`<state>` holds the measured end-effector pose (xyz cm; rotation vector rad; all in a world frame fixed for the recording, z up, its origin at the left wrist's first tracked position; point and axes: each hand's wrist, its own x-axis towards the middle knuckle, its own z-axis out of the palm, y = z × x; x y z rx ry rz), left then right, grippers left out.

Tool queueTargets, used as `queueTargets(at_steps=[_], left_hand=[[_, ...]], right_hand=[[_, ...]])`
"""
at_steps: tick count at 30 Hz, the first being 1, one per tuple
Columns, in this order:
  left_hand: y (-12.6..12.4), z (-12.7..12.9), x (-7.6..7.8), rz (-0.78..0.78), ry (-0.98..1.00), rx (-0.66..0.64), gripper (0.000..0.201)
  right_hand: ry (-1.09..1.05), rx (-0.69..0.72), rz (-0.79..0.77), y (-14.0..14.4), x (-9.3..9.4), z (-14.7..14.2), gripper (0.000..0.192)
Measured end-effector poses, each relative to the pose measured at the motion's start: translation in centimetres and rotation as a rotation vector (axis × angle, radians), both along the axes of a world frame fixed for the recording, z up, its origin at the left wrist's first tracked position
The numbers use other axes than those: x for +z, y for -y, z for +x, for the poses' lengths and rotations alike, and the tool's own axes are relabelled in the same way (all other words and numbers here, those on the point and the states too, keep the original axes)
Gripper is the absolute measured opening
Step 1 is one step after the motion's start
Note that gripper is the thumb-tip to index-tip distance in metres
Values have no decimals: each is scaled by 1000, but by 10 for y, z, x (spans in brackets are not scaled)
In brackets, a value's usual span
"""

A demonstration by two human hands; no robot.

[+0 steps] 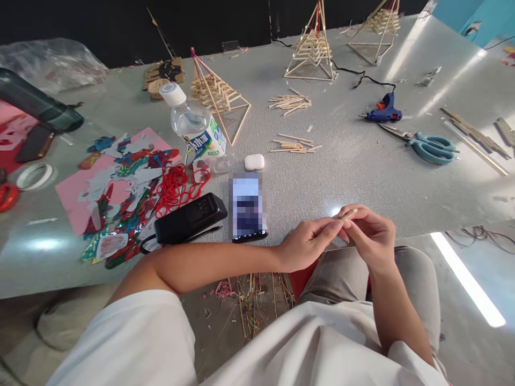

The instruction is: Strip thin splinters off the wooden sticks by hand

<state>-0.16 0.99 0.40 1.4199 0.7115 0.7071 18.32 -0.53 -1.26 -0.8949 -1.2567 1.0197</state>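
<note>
Both hands meet just past the table [362,177] edge, over the lap. Left hand [308,244] and right hand [370,233] each pinch one short wooden stick [349,214] between thumb and fingertips; the stick pokes out above the right fingers, tilted up to the right.

Stick: judged very light, thin, stiff but easily snapped. Best held near both ends with fingertip pressure only.

Pose: left forearm lies across the body, wrist nearly straight. Right forearm comes up from the lap, wrist bent inward, fingers curled.

Nearby: phone [247,206] and black case [189,217] left of the hands. Loose stick piles [293,143] mid-table. Stick pyramids [217,94] farther back. Glue gun [384,111] and scissors [428,146] to the right. Bottle [193,122], red string [177,185], paper scraps [116,187] at left.
</note>
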Motion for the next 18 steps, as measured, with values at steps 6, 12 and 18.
queueTargets(at_steps=[6,12,18], left_hand=[[0,-1,2,-32,26,-64,58],[1,-1,3,-45,41,-68,59],[1,0,2,-114,84,13,53]], right_hand=[[-1,72,49,1,4,0,6],[41,105,70,1,6,-1,9],[161,19,118,11,2,-3,10]])
